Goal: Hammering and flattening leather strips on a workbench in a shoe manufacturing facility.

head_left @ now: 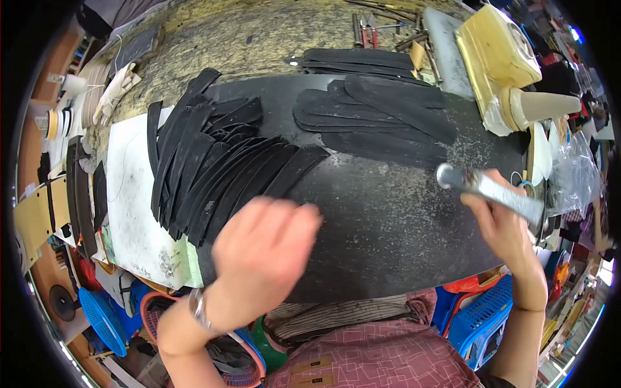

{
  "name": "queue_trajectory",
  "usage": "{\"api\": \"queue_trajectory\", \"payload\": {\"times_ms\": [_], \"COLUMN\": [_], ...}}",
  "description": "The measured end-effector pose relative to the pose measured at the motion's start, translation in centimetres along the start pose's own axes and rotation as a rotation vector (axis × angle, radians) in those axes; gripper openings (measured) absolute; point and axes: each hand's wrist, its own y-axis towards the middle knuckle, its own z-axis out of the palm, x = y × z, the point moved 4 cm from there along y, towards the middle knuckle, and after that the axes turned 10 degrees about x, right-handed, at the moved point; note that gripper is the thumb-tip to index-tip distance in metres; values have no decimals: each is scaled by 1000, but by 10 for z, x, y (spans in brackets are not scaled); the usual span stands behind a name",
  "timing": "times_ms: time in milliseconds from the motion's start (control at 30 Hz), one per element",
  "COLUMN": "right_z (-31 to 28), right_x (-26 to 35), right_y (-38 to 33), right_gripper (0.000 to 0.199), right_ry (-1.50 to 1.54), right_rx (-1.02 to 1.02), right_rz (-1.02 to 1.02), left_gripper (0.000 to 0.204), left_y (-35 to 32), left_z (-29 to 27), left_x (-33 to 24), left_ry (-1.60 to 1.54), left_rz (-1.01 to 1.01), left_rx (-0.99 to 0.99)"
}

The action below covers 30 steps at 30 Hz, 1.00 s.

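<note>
The left hand (pixel 265 242) reaches palm down, fingers loosely spread, holding nothing, toward the fanned black leather strips (pixel 213 174) just beyond it. At right, the right hand (pixel 501 220) is clenched round a silver hammer (pixel 488 187) over the black slab (pixel 388 226).

Bare forearms, short-sleeved reddish-pink checked shirt (pixel 381 362), small tan rectangular patches on shirt front, silver metal wristwatch (pixel 199 310) on left wrist, bare left hand (pixel 265 242), bare right hand (pixel 501 223), no gloves

Black slab (pixel 388 220) on a speckled workbench (pixel 259 39)
Fanned black leather strips (pixel 220 168) on its left, curved dark pieces (pixel 381 116) at the back, a white sheet (pixel 132 213) alongside.
</note>
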Motion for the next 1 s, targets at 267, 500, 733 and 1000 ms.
{"api": "queue_trajectory", "payload": {"times_ms": [267, 500, 733, 1000], "right_z": [3, 4, 38, 42], "right_x": [-18, -54, -27, -32], "right_y": [-7, -63, -99, -98], "right_gripper": [13, 14, 27, 21], "right_ry": [-19, 108, 126, 115], "right_rx": [-4, -68, 376, 265], "right_rz": [-51, 136, -307, -340], "left_gripper": [18, 13, 35, 36], "left_y": [126, 49, 32, 30], "left_z": [83, 71, 69, 87], "left_x": [-39, -97, -106, -111], "left_ry": [-177, -814, -537, -606], "left_rz": [281, 202, 194, 380], "left_rx": [282, 666, 542, 377]}}
